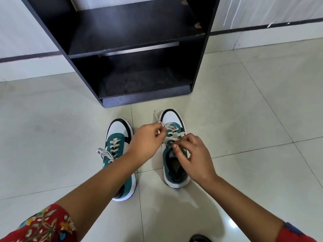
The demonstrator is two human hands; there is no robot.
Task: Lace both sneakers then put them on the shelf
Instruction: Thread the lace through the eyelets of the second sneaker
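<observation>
Left hand (146,141), right hand (193,157) each pinching flat grey lace (172,132) over suede-green, white-toed right sneaker (174,154).

The left forearm (97,182) hides the left sneaker's (116,137) heel half, the top edge crops the shelf unit (52,23) at 12 o'clock, and a dark object (200,238) at 6 o'clock is unidentifiable.

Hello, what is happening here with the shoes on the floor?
A person is lacing the right-hand sneaker on the tiled floor. The left hand and the right hand each pinch part of its white lace over the eyelets. The left-hand sneaker stands beside it, already laced, with its lace ends lying loose to one side. The dark shelf unit in front of them holds no shoes yet.
</observation>
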